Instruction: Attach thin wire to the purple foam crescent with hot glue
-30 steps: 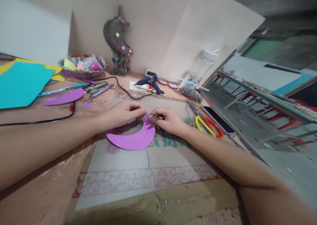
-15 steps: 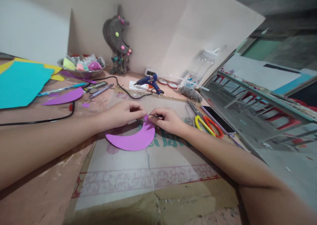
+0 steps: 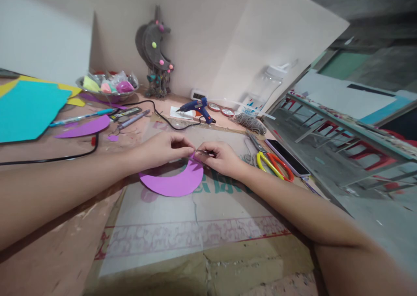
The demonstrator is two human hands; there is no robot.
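A purple foam crescent lies flat on a cardboard sheet in front of me. My left hand rests over its upper left part, fingers pinched together at the crescent's right tip. My right hand meets it from the right, fingers closed on a thin grey strand or wire at that same tip. The tip itself is mostly hidden by my fingertips.
Yellow and orange scissors and a phone lie right of my right hand. A blue glue gun with its black cord, pens, a bowl of coloured bits, teal foam sheets and a crescent ornament stand behind.
My fingertips have shifted slightly closer together at the crescent's tip. Otherwise nothing has visibly moved.
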